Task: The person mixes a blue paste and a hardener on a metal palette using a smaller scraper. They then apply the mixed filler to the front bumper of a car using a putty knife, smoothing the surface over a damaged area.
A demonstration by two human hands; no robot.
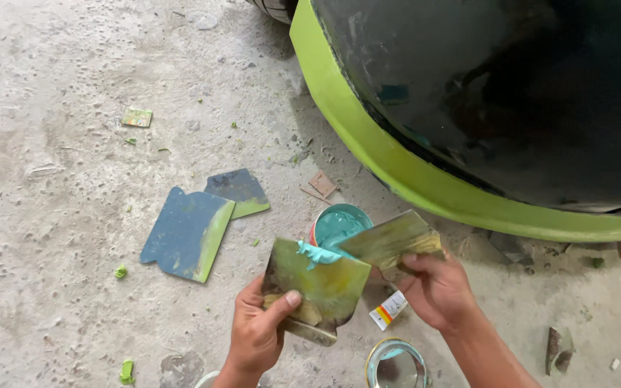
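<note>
Left hand [259, 332] gripping a paint-stained flat metal board [319, 289], lower centre.
Right hand [436, 287] pinching a smeared flat spreader [389, 241], wiping teal putty [319, 253] onto it.

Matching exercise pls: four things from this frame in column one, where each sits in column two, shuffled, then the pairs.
Things
1. flat green-stained spreader board
2. open round can of teal putty
3. large blue-grey spreader with a green edge
4. small white tube with a red and yellow label

Places
A. on the concrete, left of the hands
B. on the floor under the right hand
C. gripped in the left hand
D. on the floor beside the lime-green car panel

Pairs: 1-C, 2-D, 3-A, 4-B
</note>
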